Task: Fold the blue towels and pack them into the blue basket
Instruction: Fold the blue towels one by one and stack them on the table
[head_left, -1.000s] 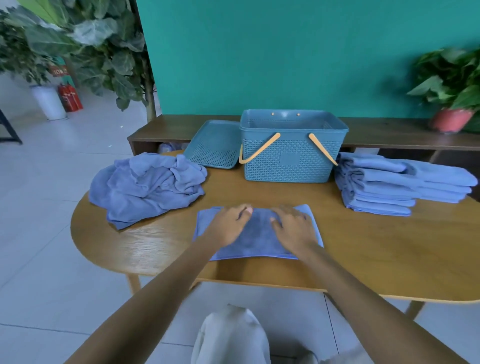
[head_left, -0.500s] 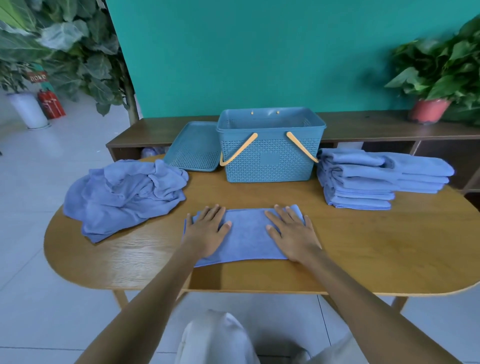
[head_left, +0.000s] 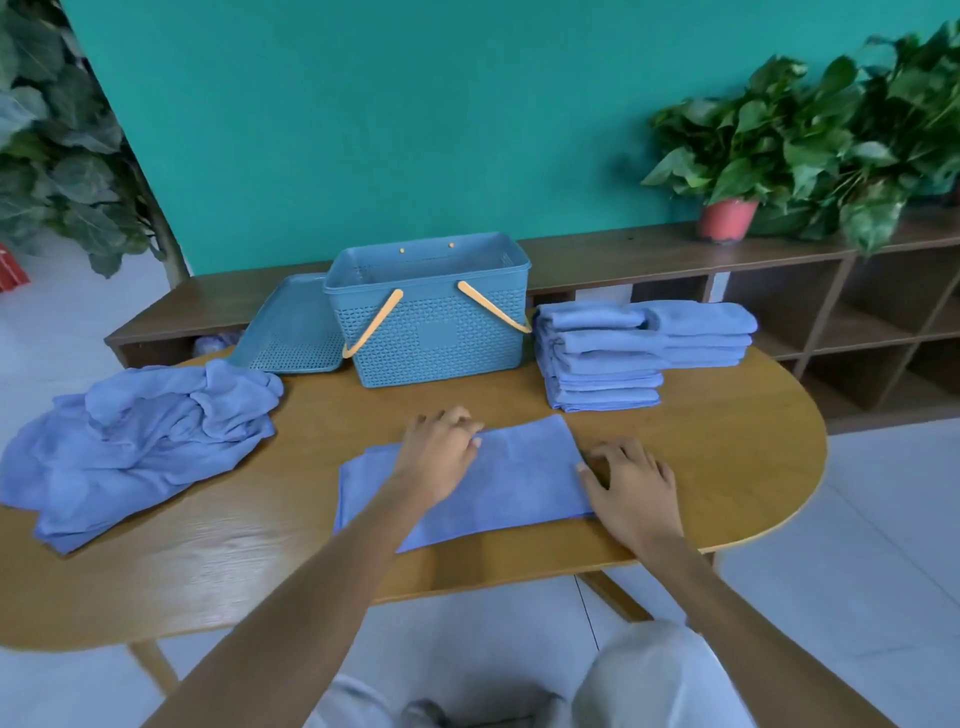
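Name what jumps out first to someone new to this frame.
The two hands at the near edge of the table: the left hand rests on the half-folded blue towel, the right hand is at its right end. Behind them stands the open blue basket, its lid leaning at its left. A crumpled towel heap lies far left, a folded stack to the basket's right.

The left hand (head_left: 441, 452) hides the middle of the flat blue folded towel (head_left: 519, 478), and its fingertips curl out of sight over the far edge. The right hand (head_left: 631, 488) covers the towel's right corner. The blue lattice plastic basket's (head_left: 436, 338) inside is mostly hidden by its front wall. The rumpled blue towel heap (head_left: 140, 441) and the oval wooden surface (head_left: 701, 441) are cut off at the left edge
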